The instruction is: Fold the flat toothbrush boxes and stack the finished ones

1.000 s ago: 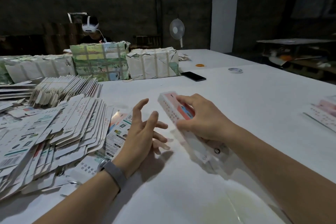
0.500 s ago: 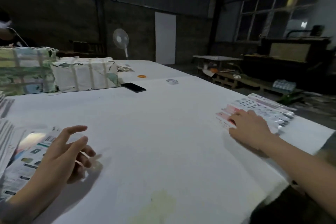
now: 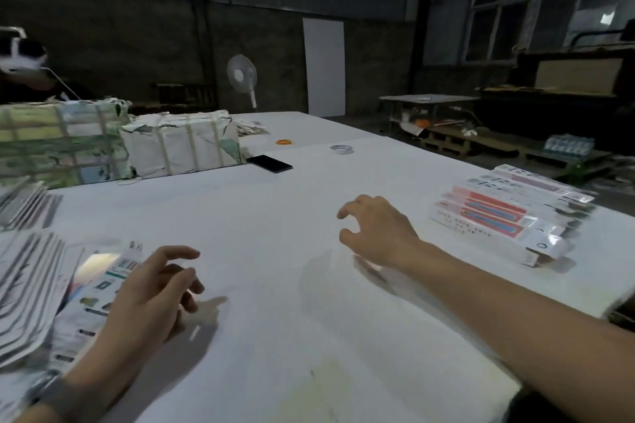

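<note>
The right hand hangs over the middle of the white table, its fingers loosely curled and spread, with nothing in them. To its right, near the table's edge, the folded toothbrush boxes lie side by side in a row, red-and-pink fronts and clear ends facing up, well apart from the hand. The left hand sits low at the table's left side, fingers loosely bent and empty, its heel and wrist over the edge of a spread heap of flat toothbrush boxes; whether it presses on them cannot be told. A grey wristband shows on that wrist. Further back stand two strapped paper bundles, a black phone just beside the nearer one, a clear tape roll and an orange ring. A pedestal fan stands behind the table.
</note>
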The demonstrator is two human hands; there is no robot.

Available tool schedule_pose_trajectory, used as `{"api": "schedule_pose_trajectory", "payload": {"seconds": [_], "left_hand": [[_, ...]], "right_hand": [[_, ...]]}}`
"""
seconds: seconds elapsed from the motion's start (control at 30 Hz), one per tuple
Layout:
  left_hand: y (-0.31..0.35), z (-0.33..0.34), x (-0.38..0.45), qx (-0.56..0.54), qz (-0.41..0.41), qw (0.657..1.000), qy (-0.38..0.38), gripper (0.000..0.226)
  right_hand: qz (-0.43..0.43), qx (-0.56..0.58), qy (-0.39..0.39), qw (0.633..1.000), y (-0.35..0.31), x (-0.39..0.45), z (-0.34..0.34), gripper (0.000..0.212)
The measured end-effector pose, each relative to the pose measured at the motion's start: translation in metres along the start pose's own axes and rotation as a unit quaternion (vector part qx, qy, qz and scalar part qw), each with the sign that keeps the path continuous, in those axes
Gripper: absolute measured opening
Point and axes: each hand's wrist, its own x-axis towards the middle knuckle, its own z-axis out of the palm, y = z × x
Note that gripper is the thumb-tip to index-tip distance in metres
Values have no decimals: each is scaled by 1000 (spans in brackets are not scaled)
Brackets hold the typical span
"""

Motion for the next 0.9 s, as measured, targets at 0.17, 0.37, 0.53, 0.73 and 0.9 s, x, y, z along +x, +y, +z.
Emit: {"api": "schedule_pose_trajectory", "payload": {"seconds": [0.17, 0.37, 0.53, 0.73, 0.9], "left_hand": [[10, -4, -12, 420, 182, 889, 32, 21], [10, -26, -6, 649, -8, 759, -48, 49], [7, -30, 1, 654, -6, 754, -61, 43], [16, -30, 6, 511, 127, 850, 4, 44], [34, -15, -3, 128, 121, 983, 50, 38]], "right_hand": [[-91, 140, -67, 984, -110, -1, 29, 34], [-162, 206, -78, 962, -168, -13, 67, 31], [-173, 272, -59, 945, -157, -15, 86, 22], [-122, 382, -33, 916, -156, -8, 88, 13], [-87, 540, -73, 834, -160, -11, 85, 37]]}}
